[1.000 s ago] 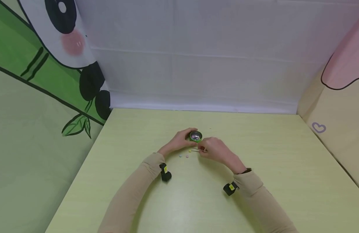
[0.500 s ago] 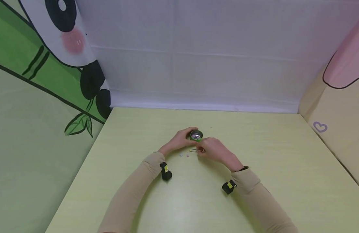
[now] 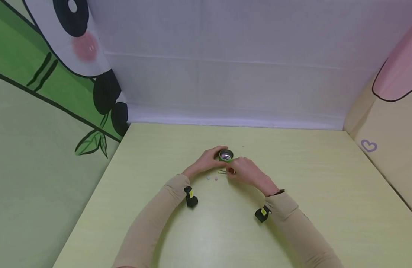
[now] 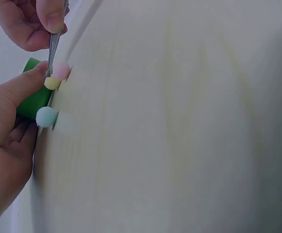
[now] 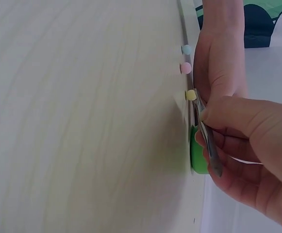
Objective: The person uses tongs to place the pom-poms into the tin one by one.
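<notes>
My left hand (image 3: 206,162) curls its thumb and fingers round a small green can (image 4: 36,103) that stands on the table. Its open top faces up in the head view, and small pale pieces show inside. Close to the can, my right hand (image 3: 247,172) pinches metal tweezers (image 5: 209,141) between thumb and fingers. The tweezer tips are at a small yellow ball (image 5: 190,95), one on each side of it in the head view. A pink ball (image 5: 185,68) and a light blue ball (image 5: 186,49) lie on the table nearby.
A pale wood-grain table (image 3: 206,230) lies under both arms. White cloth (image 3: 226,89) hangs behind its far edge, with printed panels at left and right. Each wrist carries a small black camera, such as the left wrist camera (image 3: 191,201).
The tweezers have moved slightly left, so their tips went from the right of the yellow ball to around it. My left hand keeps its hold on the can.
</notes>
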Motion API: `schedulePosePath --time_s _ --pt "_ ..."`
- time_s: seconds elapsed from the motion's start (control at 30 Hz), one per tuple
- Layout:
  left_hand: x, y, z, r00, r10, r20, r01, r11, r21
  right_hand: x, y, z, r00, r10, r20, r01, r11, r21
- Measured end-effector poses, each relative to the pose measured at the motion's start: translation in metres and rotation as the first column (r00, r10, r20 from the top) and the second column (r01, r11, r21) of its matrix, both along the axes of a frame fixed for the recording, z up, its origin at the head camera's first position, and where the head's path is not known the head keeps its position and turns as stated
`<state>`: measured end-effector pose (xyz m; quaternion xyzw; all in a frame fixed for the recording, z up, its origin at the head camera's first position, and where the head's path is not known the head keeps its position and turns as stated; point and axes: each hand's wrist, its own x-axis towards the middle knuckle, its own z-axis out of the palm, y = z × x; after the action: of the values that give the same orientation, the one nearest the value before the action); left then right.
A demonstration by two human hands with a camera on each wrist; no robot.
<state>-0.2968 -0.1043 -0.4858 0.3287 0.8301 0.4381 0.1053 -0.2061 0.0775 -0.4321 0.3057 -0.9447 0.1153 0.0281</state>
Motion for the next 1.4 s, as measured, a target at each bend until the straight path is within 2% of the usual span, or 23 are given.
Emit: schedulePosePath --time_s 0.23,0.87,1.4 --pt "0.001 0.000 0.000 1.000 0.006 0.001 -0.006 1.000 0.000 -0.001 -0.002 -0.004 1.000 0.008 -0.003 -0.008 1.000 -0.013" --pt "-0.002 0.007 0.002 0.999 0.043 -0.011 -0.044 0.999 -0.024 -0.010 0.003 -0.008 0.996 0.050 -0.078 -0.050 0.999 0.005" --pt "-0.009 0.013 0.000 1.000 0.028 0.009 -0.028 1.000 0.012 -0.015 0.033 0.014 0.995 0.031 -0.098 -0.035 0.998 -0.044"
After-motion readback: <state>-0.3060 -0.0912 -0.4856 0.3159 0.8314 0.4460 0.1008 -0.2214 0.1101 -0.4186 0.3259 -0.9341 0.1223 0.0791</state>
